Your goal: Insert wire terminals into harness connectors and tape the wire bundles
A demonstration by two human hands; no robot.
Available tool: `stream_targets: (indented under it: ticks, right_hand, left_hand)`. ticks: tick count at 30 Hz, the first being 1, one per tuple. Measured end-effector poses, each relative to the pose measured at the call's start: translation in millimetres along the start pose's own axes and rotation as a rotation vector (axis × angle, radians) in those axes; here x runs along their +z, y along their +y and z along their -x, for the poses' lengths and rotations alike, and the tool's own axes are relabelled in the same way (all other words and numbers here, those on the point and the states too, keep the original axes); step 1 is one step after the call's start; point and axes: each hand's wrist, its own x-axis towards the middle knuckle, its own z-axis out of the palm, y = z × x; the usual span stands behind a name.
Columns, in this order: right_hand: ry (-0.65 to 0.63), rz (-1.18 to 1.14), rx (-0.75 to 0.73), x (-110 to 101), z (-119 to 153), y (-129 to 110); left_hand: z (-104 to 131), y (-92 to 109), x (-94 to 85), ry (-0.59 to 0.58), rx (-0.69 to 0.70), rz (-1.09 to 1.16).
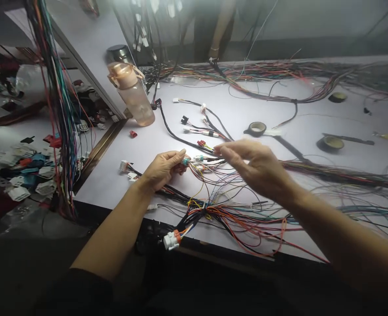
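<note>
My left hand (pixel 165 169) is closed in a pinch on a small teal connector (pixel 185 161), from which thin coloured wires run right. Over the wires to its right is my right hand (pixel 256 166), thumb and fingertips drawn together; anything between them is too small to make out. Close to those fingertips lies a red connector (pixel 201 143) on yellow and red wires. A teal-and-white connector (pixel 198 158) rests between the hands. Below them, a wiring harness (pixel 203 211) spreads over the table, and its white-and-orange connector (pixel 172 240) hangs over the front edge.
A bottle (pixel 134 98) stands at the back left near a loose red connector (pixel 133 134). Tape rolls (pixel 257 128) lie to the right. Hanging wires (pixel 54 96) and a connector pile (pixel 26 171) are at left. Another person's arm (pixel 218 33) shows behind the table.
</note>
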Motion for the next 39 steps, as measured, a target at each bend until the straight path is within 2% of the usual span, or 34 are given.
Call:
stream_targets:
  ticks: [3, 6, 10, 13, 21, 27, 39]
  right_hand:
    - [-0.025, 0.182, -0.057, 19, 14, -20]
    - [-0.046, 0.323, -0.076, 43, 24, -26]
    - [0.059, 0.363, -0.112, 60, 32, -26]
    - [0.111, 0.321, -0.092, 62, 37, -25]
    - [0.128, 0.073, 0.037, 66, 41, -21]
    - [0.105, -0.092, 0.133, 61, 38, -22]
    - [0.144, -0.169, 0.121, 62, 39, -19]
  left_hand:
    - [3, 3, 1.6, -0.007, 0.035, 0.015]
    - [6, 5, 2.7, -0.017, 0.05, 0.032]
    - [10, 5, 1.5, -0.039, 0.069, 0.061]
    - [11, 4, -0.5, -0.073, 0.058, 0.071]
    - [10, 6, 0.8, -0.153, 0.069, 0.03]
    - [8, 1, 6.5, -0.177, -0.029, 0.043]
    - [4, 0, 7.6, -0.208, -0.089, 0.114]
